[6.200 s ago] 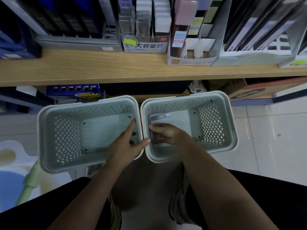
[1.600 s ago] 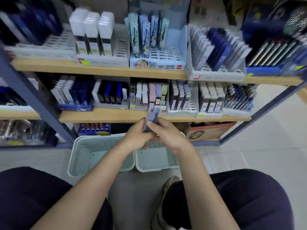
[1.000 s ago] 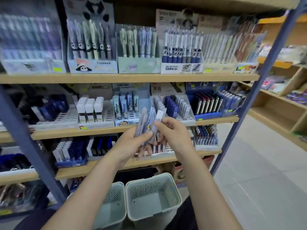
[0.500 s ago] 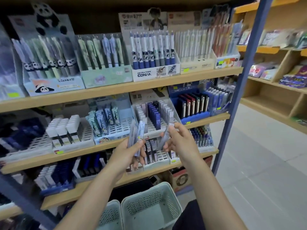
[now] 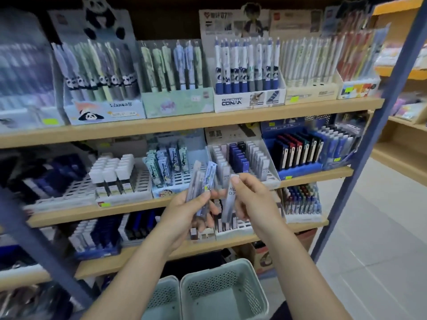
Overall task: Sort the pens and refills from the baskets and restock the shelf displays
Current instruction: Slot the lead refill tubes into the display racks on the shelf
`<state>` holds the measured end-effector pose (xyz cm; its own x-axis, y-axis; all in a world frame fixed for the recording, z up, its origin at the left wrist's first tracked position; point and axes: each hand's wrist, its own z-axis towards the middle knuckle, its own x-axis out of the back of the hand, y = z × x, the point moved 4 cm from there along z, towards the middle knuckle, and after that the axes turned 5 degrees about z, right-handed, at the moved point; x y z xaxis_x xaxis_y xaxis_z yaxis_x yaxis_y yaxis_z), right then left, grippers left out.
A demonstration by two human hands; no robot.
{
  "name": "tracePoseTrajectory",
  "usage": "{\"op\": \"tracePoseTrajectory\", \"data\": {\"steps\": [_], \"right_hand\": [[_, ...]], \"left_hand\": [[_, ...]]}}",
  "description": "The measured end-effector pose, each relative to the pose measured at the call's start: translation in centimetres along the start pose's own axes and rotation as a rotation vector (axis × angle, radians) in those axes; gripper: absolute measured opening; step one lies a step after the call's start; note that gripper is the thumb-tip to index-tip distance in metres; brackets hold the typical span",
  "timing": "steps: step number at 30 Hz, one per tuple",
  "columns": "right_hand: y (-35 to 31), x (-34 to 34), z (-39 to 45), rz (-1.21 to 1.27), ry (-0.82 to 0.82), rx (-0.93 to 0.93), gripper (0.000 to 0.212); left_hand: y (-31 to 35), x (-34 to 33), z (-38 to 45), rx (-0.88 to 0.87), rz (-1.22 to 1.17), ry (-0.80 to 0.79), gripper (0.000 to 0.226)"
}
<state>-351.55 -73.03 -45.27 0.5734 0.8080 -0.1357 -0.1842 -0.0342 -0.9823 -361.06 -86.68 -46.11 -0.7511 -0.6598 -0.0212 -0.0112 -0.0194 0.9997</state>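
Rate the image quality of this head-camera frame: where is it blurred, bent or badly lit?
Head view: left edge smeared by motion blur, the dark blue packs on the middle shelf unreadable; centre sharper, "HB" legible on the clear lead case pinched by the right hand; wide-angle bending tilts the blue steel upright; lighting even, top recess dark; the grey perforated basket lies in dim light.

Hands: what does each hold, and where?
Left hand grips several lead cases by their lower halves; right hand pinches one HB case near its top.
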Motion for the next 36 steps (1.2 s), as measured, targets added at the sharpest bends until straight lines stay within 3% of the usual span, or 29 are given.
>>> {"op": "tracePoseTrajectory", "data": {"steps": [8, 13, 21, 32, 36], "right_hand": [[0.9, -14.0, 2.7, -0.125, -0.213, 0.001, 0.019], [1.5, -23.9, 3.8, -0.078, -0.304, -0.049, 0.019], [3.7, -34.4, 5.2, -0.072, -0.405, -0.054, 0.021], [4.5, -39.8, 8.7, -0.074, -0.292, -0.002, 0.016], [2.9, -39.7, 10.2, -0.167, -0.285, 0.025, 0.013]], "left_hand": [[-1.5, 14.5, -4.2, -0.032, -0.049, 0.328, 0.021], [-3.5, 23.6, -7.3, -0.046, -0.134, 0.53, 0.026], [-6.0, 32.2, -8.9, -0.034, -0.154, 0.71, 0.024], [-6.9, 34.5, -8.4, -0.067, -0.229, 0.681, 0.016], [-7.1, 33.6, -7.1, -0.083, -0.152, 0.657, 0.017]]}}
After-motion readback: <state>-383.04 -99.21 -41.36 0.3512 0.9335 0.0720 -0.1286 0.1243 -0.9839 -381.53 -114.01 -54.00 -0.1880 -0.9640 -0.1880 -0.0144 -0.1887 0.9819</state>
